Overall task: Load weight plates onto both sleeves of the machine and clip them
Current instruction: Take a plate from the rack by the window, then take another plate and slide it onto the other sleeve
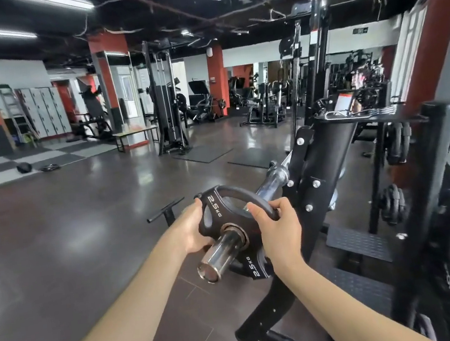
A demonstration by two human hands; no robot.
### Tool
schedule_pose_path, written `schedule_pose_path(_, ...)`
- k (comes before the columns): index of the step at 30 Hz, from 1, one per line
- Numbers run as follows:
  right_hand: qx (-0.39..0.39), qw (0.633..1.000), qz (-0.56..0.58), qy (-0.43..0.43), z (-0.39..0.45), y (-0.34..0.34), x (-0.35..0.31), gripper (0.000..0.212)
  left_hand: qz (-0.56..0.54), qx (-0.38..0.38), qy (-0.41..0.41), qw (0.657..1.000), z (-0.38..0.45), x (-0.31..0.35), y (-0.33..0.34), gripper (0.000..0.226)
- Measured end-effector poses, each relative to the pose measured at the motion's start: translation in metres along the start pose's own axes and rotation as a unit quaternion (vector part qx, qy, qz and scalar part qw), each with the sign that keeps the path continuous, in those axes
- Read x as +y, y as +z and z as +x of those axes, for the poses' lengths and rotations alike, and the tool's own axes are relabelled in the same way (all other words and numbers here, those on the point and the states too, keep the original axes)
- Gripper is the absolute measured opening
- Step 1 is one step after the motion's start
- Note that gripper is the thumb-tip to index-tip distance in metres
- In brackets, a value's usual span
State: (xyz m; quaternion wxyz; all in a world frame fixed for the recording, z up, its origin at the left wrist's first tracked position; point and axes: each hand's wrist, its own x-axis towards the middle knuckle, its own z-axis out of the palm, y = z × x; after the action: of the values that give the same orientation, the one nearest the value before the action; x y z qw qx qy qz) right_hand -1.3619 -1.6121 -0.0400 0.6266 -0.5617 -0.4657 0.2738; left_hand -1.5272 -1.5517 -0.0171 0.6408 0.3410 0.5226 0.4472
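A black 2.5 kg weight plate [225, 216] sits threaded on the chrome sleeve [220, 254], whose long axis points down-left toward the camera. The left hand [194, 228] grips its left rim, the right hand [275, 225] its right rim, beside the machine's black frame [305, 182].

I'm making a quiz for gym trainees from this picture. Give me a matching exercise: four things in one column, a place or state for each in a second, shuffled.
Things:
1. plate
2. left hand
3. right hand
4. sleeve

Places or states:
A. chrome end pokes out toward the camera
B. grips the plate's right rim
C. marked 2.5 KG, threaded on the sleeve
D. holds the plate's left edge

Pairs: 1-C, 2-D, 3-B, 4-A
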Motion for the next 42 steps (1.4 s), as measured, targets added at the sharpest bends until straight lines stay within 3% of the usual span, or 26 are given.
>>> schedule_pose_path(2,0.006,1.000,0.010,0.005,0.023,-0.002,0.008,0.028,0.037,0.028,0.002,0.999,0.020,0.015,0.018,0.037)
schedule_pose_path(6,0.015,0.999,0.028,0.011,0.076,-0.007,0.027,0.031,0.067,-0.017,-0.031,0.997,0.060,0.035,0.057,0.095)
schedule_pose_path(8,0.009,0.999,0.031,0.005,0.104,-0.009,0.036,0.032,0.097,-0.030,-0.027,0.994,0.079,0.041,0.076,0.109)
schedule_pose_path(10,0.002,1.000,0.026,-0.001,0.136,-0.012,0.045,0.034,0.098,-0.017,-0.020,0.995,0.103,0.045,0.093,0.107)
schedule_pose_path(13,-0.010,1.000,0.020,-0.002,0.183,-0.016,0.058,0.034,0.094,-0.001,0.002,0.996,0.140,0.052,0.119,0.086)
schedule_pose_path(20,-0.034,0.999,0.007,-0.011,0.271,-0.029,0.084,0.038,0.067,0.037,0.013,0.997,0.208,0.068,0.179,0.076)
schedule_pose_path(23,-0.041,0.999,-0.017,-0.030,0.282,-0.030,0.090,0.039,0.064,0.032,-0.001,0.997,0.223,0.077,0.180,0.069)
schedule_pose_path(29,-0.065,0.998,-0.020,-0.012,0.278,-0.033,0.084,0.030,0.059,0.025,-0.025,0.998,0.221,0.075,0.174,0.077)
schedule_pose_path(31,-0.068,0.998,0.000,0.018,0.276,-0.044,0.083,0.037,0.114,0.127,0.039,0.985,0.214,0.083,0.180,0.062)
schedule_pose_path(33,-0.034,0.999,0.017,0.022,0.276,-0.069,0.082,0.035,0.192,0.253,0.200,0.927,0.209,0.094,0.195,0.045)
schedule_pose_path(34,-0.009,0.999,0.026,0.020,0.277,-0.087,0.082,0.030,0.229,0.276,0.279,0.891,0.200,0.096,0.211,0.039)
schedule_pose_path(36,0.060,0.997,0.042,0.023,0.280,-0.133,0.084,0.026,0.283,0.242,0.380,0.847,0.179,0.091,0.252,0.028)
schedule_pose_path(42,0.258,0.965,0.054,-0.009,0.260,-0.286,0.092,0.033,0.308,-0.048,0.434,0.845,0.117,0.019,0.388,0.021)
